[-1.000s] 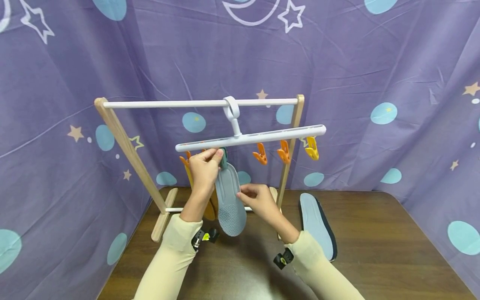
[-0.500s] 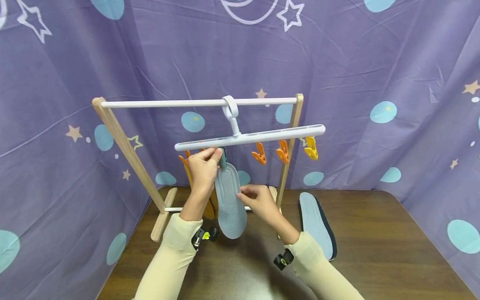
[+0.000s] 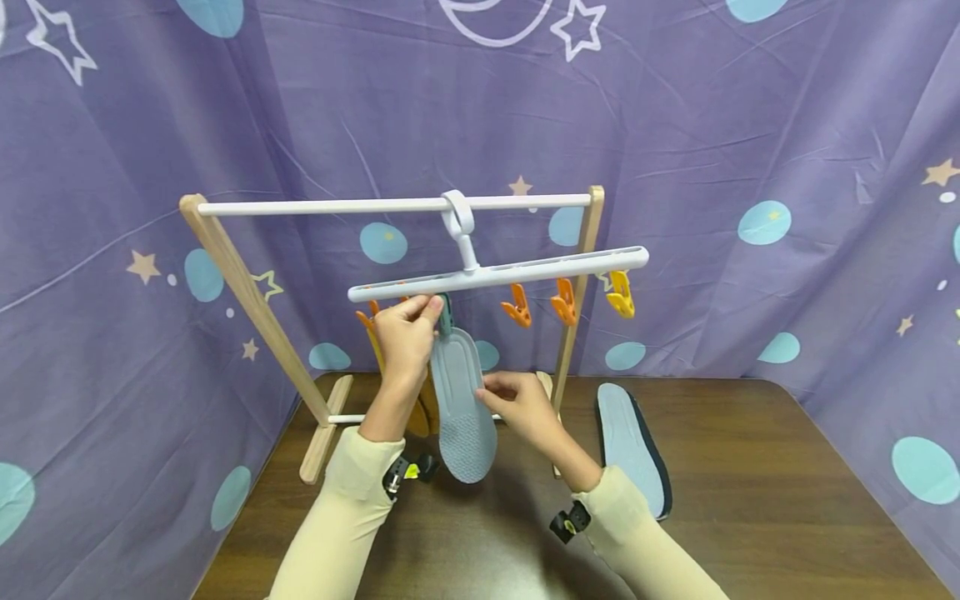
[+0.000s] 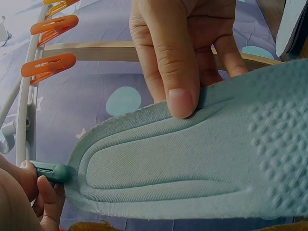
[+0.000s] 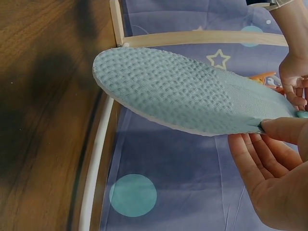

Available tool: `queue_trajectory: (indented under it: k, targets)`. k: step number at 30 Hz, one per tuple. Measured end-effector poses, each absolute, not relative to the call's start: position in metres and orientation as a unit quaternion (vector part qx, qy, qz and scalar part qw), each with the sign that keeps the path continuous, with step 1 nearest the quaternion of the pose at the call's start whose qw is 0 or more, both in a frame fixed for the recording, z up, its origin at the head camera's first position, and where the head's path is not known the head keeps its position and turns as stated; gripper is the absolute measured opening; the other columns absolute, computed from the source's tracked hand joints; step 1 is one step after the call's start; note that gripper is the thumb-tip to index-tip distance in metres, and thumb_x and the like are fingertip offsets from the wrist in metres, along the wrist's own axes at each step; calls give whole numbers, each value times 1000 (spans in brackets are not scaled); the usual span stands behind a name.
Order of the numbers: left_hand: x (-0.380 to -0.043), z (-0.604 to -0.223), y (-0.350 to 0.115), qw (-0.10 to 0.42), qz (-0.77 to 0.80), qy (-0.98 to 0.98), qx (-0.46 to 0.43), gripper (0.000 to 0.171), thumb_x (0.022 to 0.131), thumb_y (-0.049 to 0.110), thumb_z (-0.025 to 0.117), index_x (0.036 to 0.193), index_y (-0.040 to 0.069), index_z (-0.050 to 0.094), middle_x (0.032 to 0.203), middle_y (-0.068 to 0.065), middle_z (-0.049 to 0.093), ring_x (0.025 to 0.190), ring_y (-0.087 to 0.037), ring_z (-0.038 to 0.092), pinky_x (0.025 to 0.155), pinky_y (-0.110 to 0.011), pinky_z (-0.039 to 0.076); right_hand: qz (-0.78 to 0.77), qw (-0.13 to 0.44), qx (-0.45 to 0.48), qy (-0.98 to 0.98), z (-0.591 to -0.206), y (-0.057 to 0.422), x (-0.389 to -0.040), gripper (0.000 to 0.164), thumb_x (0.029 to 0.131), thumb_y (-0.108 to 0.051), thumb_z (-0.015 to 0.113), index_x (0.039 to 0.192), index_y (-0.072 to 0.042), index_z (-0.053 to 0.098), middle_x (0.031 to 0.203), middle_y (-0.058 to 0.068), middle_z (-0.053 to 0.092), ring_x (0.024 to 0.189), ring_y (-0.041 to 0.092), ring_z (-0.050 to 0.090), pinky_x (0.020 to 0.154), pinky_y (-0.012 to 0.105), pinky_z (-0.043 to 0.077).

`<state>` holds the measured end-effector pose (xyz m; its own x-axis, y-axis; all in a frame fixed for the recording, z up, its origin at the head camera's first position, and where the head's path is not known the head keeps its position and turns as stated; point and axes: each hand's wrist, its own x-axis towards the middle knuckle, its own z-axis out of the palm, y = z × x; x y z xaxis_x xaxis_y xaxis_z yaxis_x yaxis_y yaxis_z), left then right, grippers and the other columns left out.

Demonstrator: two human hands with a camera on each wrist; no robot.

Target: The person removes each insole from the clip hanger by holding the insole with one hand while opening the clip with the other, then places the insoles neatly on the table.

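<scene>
A light blue-grey insole (image 3: pixel 467 425) hangs toe up below a white clip hanger (image 3: pixel 555 266). My left hand (image 3: pixel 401 343) pinches a dark green clothespin (image 4: pixel 54 172), which sits at the insole's top edge, just under the hanger bar. With thumb and fingers, my right hand (image 3: pixel 522 404) grips the insole's right edge about halfway down; in the right wrist view the thumb (image 5: pixel 284 129) lies on its top face. The insole's dimpled heel end points down and swings free of the table.
The hanger hooks over a wooden rack's white rail (image 3: pixel 315 207). Orange clothespins (image 3: pixel 564 302) and a yellow clothespin (image 3: pixel 621 295) hang at its right. An orange-brown insole (image 3: pixel 417 421) hangs behind my left hand. Another light blue insole (image 3: pixel 632 450) lies on the brown table (image 3: pixel 757 492).
The insole's lower end has swung slightly down and to the right, with my right hand moving a little along with it. My left hand stays at the green clothespin.
</scene>
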<state>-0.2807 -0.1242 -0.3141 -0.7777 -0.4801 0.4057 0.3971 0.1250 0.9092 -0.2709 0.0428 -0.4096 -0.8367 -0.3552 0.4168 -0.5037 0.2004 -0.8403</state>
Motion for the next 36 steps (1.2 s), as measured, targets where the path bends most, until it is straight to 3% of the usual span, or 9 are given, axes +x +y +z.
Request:
queue_trajectory:
  k: [6,16,24,30,36]
  targets:
    - [-281,-314,-124,333,-660,-673,30,15,90,0,75,101,-10,76,95,-26,75,56,2,56,48,-12,48,563,62,269,-779,-410,45,-270,17,95,-7,71,107,4,76,99,18,77,83,13,71,72,19,58]
    - [-283,-316,-125,332,-660,-674,33,15,90,1,76,101,-10,77,90,-20,76,56,1,56,49,-12,49,548,60,274,-788,-407,66,-273,18,94,-10,73,106,3,77,98,18,78,84,23,74,70,20,58]
    - [-282,-316,-125,335,-661,-671,26,15,90,0,75,101,-11,77,88,-19,75,55,1,56,49,-12,48,528,31,259,-809,-396,111,-276,20,94,-11,72,108,4,76,98,19,77,77,13,71,65,21,58]
    - [-283,-316,-125,334,-661,-671,22,15,90,0,75,101,-11,76,87,-19,75,55,1,55,49,-12,48,527,-13,228,-818,-395,151,-277,24,96,-12,71,111,6,74,104,21,76,84,8,70,69,27,62]
    - [-282,-318,-125,328,-661,-674,17,16,90,0,75,103,-10,76,91,-24,75,56,1,56,49,-12,49,502,-39,216,-837,-397,191,-284,27,97,-12,69,115,8,72,109,24,74,94,18,72,73,30,64]
